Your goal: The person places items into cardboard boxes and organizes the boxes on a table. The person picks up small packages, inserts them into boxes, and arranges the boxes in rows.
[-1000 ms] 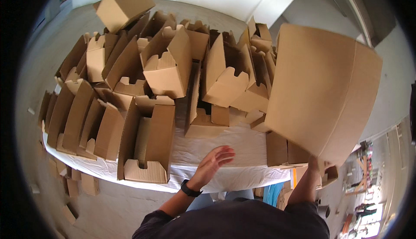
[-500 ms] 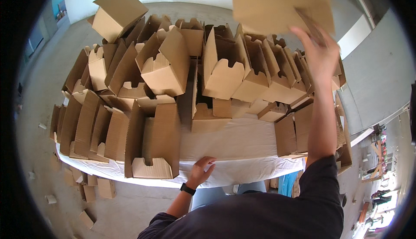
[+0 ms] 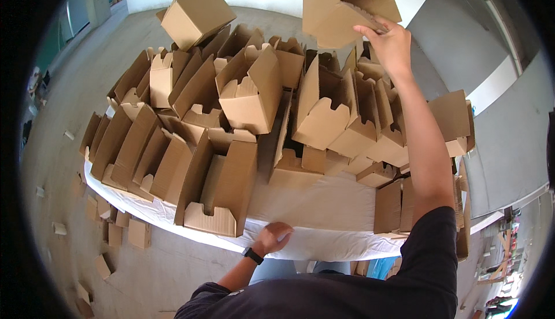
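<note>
— What did the right hand (image 3: 392,46) have at the top of the frame?

— A folded brown corrugated cardboard box (image 3: 346,5), held up high at upper centre-right, above the heaped boxes. Its fingers (image 3: 370,30) were curled over the box's lower right edge, thumb side underneath, so the grip was closed on the cardboard.

— How did that box look?

— Plain, unprinted brown board, tilted, with one broad flat face toward the camera and a flap or side panel angled off at the right. The fluted edge showed along the rim by the fingertips. I could not tell whether it was fully erected.

— And the left hand (image 3: 273,238)?

— Low at bottom centre, resting on the near edge of the tabletop (image 3: 324,203), which was covered in a white sheet. Its fingers were loosely bent against the cloth, holding nothing. A black wristwatch (image 3: 252,255) sat on that wrist.

— What surrounded them?

— Stacks of half-folded cartons (image 3: 191,163) leaned in rows across the left and middle of the frame, and one open box (image 3: 253,96) stood tall at centre. Another closed box (image 3: 196,13) perched at the upper left of the pile. Small cardboard offcuts (image 3: 118,235) lay on the concrete floor (image 3: 75,87) at lower left.
</note>
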A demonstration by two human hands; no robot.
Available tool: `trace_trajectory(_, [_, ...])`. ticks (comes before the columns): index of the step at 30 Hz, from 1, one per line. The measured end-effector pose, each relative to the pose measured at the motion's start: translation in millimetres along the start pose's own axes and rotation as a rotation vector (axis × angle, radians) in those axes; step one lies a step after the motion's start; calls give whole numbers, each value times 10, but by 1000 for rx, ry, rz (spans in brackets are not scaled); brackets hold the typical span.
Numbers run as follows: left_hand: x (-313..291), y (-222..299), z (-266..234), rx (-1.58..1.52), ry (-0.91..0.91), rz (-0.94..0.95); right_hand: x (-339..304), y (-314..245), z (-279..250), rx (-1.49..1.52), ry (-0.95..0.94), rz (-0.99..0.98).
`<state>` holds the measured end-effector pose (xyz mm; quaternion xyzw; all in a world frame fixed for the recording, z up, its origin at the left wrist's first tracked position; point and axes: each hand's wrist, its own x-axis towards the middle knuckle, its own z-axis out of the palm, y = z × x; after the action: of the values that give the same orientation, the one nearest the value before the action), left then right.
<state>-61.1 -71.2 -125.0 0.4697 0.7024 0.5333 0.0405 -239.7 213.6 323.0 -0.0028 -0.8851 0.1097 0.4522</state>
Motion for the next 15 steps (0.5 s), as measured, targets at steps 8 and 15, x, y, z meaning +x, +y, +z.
trace_trajectory(8, [38,112,-93,-28,10,-39,132,-308,594,-66,-145,24])
trace_trajectory(15, [46,107,-78,-12,2,-8,63,-335,1042,-223,-449,97])
